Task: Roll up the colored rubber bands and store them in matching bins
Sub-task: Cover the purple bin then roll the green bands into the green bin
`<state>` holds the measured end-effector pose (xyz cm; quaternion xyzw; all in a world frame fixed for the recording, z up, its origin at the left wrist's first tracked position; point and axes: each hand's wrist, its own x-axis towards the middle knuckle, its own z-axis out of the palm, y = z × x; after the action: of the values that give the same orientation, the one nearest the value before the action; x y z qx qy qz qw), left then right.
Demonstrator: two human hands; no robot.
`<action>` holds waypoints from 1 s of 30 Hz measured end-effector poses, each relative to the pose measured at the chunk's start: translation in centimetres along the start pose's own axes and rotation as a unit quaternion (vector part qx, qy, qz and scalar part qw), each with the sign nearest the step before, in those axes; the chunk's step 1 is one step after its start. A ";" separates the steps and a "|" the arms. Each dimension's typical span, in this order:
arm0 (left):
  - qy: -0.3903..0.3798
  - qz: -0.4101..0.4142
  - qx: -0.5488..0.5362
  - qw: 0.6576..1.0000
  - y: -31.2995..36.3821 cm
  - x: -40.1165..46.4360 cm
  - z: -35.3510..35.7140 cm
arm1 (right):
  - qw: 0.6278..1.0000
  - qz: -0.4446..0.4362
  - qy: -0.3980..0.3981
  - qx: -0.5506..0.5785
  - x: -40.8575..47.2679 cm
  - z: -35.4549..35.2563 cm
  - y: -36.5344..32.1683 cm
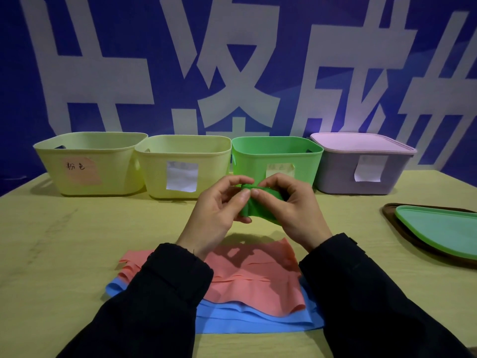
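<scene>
A green rubber band [254, 204], partly rolled, is held above the table between both hands. My left hand [219, 210] pinches its left side and my right hand [294, 208] grips its right side, thumbs meeting on top. Below my wrists lie flat pink bands [255, 275] stacked on blue bands [258, 319]. Along the back stands a row of bins: a yellow bin with a pink label [85, 164], a yellow bin with a white label [180, 166], a green bin [278, 153] directly behind my hands, and a purple bin [361, 166] closed with a pink lid.
A green lid [438, 228] lies on a dark brown tray [389, 215] at the right table edge. The wooden table [64, 241] stretches to the left. A blue wall with large white characters rises just behind the bins.
</scene>
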<state>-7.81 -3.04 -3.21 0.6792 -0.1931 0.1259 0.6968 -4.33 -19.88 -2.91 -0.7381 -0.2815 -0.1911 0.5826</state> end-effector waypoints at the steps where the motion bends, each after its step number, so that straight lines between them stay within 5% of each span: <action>1: 0.004 0.003 0.006 1.000 -0.1 0.0 -0.1 | 1.000 -0.003 -0.005 0.000 0.0 0.0 0.0; 10: 0.019 0.008 -0.001 1.000 -0.1 0.2 -0.5 | 0.998 0.002 -0.065 0.026 0.1 -0.1 0.0; 30: 0.021 0.033 0.016 0.999 0.0 0.1 -0.3 | 0.996 0.045 -0.069 0.031 0.1 -0.7 -0.5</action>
<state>-7.74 -2.77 -3.18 0.6807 -0.1984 0.1664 0.6853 -4.56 -20.50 -2.28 -0.7430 -0.2936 -0.1048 0.5922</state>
